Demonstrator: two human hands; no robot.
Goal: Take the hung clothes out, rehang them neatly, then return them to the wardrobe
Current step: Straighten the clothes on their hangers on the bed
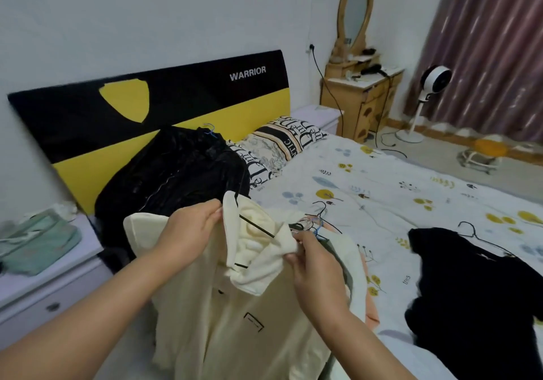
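A cream button-up shirt (229, 321) hangs in front of me over the bed, with a thin black wire hanger (255, 226) poking through its collar. My left hand (191, 229) grips the shirt's left shoulder by the collar. My right hand (311, 259) pinches the folded collar on the right side. A shiny black jacket (173, 180) on a blue-hooked hanger lies against the headboard. Another black garment (476, 300) with a wire hanger lies on the bed at right. Loose hangers (318, 218) lie on the sheet behind the shirt.
The bed (396, 191) has a floral sheet and a patterned pillow (282, 147). A nightstand (44, 288) with a green bag stands at left. A vanity with mirror (361, 97), a standing fan (426, 97) and curtains fill the far right.
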